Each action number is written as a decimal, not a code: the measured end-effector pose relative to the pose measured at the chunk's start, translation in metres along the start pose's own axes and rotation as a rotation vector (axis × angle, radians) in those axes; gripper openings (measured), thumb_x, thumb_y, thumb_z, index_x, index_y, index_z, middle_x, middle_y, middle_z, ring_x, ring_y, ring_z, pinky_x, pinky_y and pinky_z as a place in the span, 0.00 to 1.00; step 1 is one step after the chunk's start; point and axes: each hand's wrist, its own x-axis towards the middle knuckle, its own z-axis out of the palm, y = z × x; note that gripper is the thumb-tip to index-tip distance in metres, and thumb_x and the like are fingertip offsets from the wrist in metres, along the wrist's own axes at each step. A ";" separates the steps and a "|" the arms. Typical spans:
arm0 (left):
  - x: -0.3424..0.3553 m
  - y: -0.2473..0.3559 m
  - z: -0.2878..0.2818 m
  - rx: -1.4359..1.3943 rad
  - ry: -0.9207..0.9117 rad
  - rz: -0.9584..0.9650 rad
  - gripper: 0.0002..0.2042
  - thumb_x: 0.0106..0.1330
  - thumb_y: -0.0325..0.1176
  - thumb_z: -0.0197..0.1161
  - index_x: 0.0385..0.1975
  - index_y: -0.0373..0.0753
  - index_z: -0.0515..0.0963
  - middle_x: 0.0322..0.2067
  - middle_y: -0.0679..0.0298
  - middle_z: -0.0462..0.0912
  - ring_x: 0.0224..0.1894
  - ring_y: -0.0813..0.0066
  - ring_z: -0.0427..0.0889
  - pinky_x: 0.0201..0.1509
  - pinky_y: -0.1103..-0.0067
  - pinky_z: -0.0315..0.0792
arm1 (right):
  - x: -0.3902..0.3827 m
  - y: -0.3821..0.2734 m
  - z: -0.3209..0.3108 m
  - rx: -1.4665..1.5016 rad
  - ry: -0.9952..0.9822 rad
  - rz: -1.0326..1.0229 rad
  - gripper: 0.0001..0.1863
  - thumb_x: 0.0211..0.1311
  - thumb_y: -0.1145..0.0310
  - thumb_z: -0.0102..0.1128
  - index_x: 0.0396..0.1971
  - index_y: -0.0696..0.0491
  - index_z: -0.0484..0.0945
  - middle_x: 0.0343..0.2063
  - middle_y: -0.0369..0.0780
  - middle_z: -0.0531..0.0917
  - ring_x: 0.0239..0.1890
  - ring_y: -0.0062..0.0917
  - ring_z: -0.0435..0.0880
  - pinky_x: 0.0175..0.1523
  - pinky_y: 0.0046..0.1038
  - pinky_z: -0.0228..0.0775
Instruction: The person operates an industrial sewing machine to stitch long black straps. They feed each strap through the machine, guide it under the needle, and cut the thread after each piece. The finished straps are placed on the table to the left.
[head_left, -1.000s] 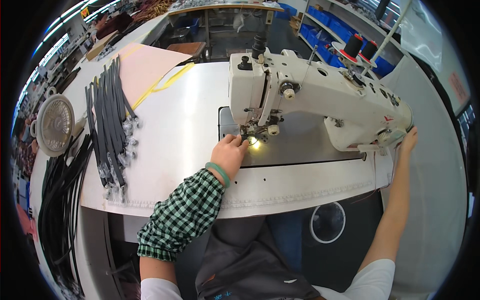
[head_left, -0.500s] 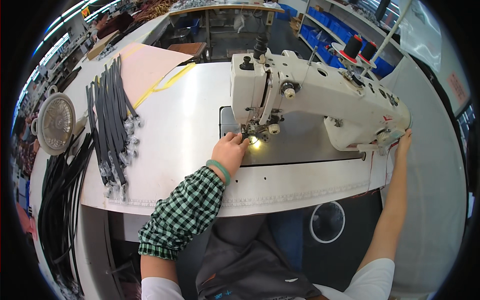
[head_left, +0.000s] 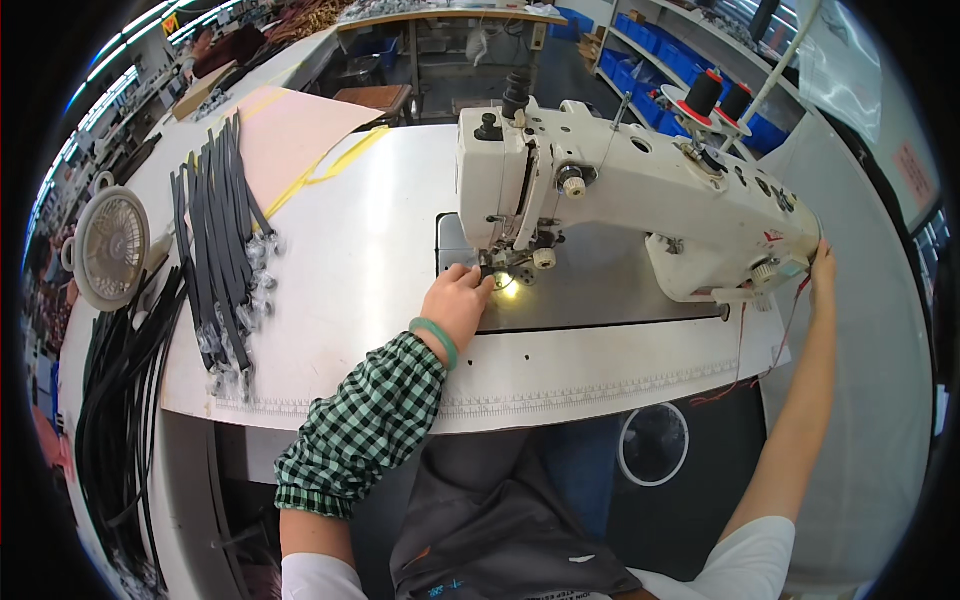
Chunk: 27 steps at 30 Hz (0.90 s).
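Observation:
My left hand (head_left: 455, 305), below a green bangle and checked sleeve, pinches a small dark piece (head_left: 487, 272) under the presser foot of a white sewing machine (head_left: 620, 210), beside its lit metal needle plate (head_left: 540, 305). At the machine's right end, my right hand (head_left: 823, 262) has its fingers curled on the handwheel (head_left: 812, 232); part of the wheel is hidden. Red threads (head_left: 740, 355) dangle over the right end of the table. Thread spools (head_left: 706, 95) stand behind the machine.
On the table's left lie grey straps with wrapped ends (head_left: 215, 260), a pink sheet (head_left: 290, 150) and long black strips (head_left: 115, 420) hanging over the edge. A small round fan (head_left: 105, 250) stands beside them. Shelves with blue bins (head_left: 675, 55) are behind.
My right hand has shifted upward along the handwheel, and the red threads below it hang more visibly. My left hand remains at the needle, almost unmoved.

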 end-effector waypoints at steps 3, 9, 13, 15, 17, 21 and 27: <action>0.003 0.002 -0.002 0.004 -0.027 0.007 0.13 0.47 0.24 0.55 0.35 0.36 0.75 0.36 0.60 0.77 0.40 0.67 0.73 0.44 0.78 0.70 | -0.006 0.027 0.005 0.124 0.084 -0.065 0.27 0.61 0.50 0.38 0.41 0.61 0.69 0.35 0.42 0.76 0.35 0.25 0.76 0.39 0.25 0.68; -0.001 -0.002 0.001 -0.008 0.037 0.026 0.10 0.49 0.26 0.54 0.32 0.35 0.75 0.29 0.62 0.76 0.38 0.69 0.72 0.43 0.78 0.68 | -0.010 0.026 0.012 0.114 0.055 0.014 0.28 0.62 0.49 0.36 0.41 0.62 0.70 0.36 0.43 0.76 0.38 0.27 0.75 0.42 0.26 0.67; 0.001 0.000 0.001 -0.006 0.019 0.014 0.10 0.49 0.26 0.54 0.33 0.36 0.75 0.31 0.62 0.76 0.38 0.68 0.73 0.43 0.78 0.68 | -0.004 0.015 0.007 -0.100 0.177 -0.176 0.29 0.61 0.48 0.35 0.41 0.63 0.71 0.37 0.46 0.77 0.40 0.33 0.75 0.46 0.30 0.64; 0.002 0.002 -0.002 0.012 -0.036 -0.011 0.12 0.48 0.24 0.54 0.34 0.36 0.75 0.35 0.61 0.77 0.39 0.67 0.73 0.44 0.78 0.69 | 0.006 0.005 0.004 -0.169 0.186 -0.228 0.30 0.61 0.48 0.35 0.43 0.63 0.69 0.39 0.47 0.76 0.42 0.37 0.74 0.49 0.31 0.62; 0.003 0.002 -0.001 0.016 -0.017 -0.002 0.12 0.47 0.24 0.54 0.34 0.36 0.75 0.35 0.61 0.77 0.39 0.67 0.73 0.44 0.78 0.69 | 0.012 -0.004 0.003 -0.271 0.170 -0.270 0.30 0.61 0.47 0.35 0.44 0.61 0.68 0.38 0.46 0.76 0.41 0.37 0.74 0.48 0.31 0.62; 0.001 -0.001 0.002 0.013 -0.009 -0.002 0.13 0.47 0.24 0.54 0.35 0.37 0.75 0.35 0.61 0.77 0.39 0.67 0.73 0.44 0.78 0.69 | 0.012 -0.016 -0.006 -0.316 0.011 -0.085 0.29 0.60 0.47 0.36 0.42 0.60 0.69 0.33 0.43 0.77 0.33 0.29 0.76 0.37 0.28 0.67; 0.001 -0.004 0.005 0.026 -0.001 0.020 0.11 0.50 0.28 0.54 0.35 0.37 0.75 0.32 0.62 0.76 0.39 0.69 0.72 0.45 0.79 0.67 | -0.014 -0.014 -0.001 -0.067 -0.002 -0.029 0.27 0.60 0.47 0.37 0.38 0.59 0.69 0.28 0.41 0.76 0.24 0.23 0.75 0.23 0.22 0.66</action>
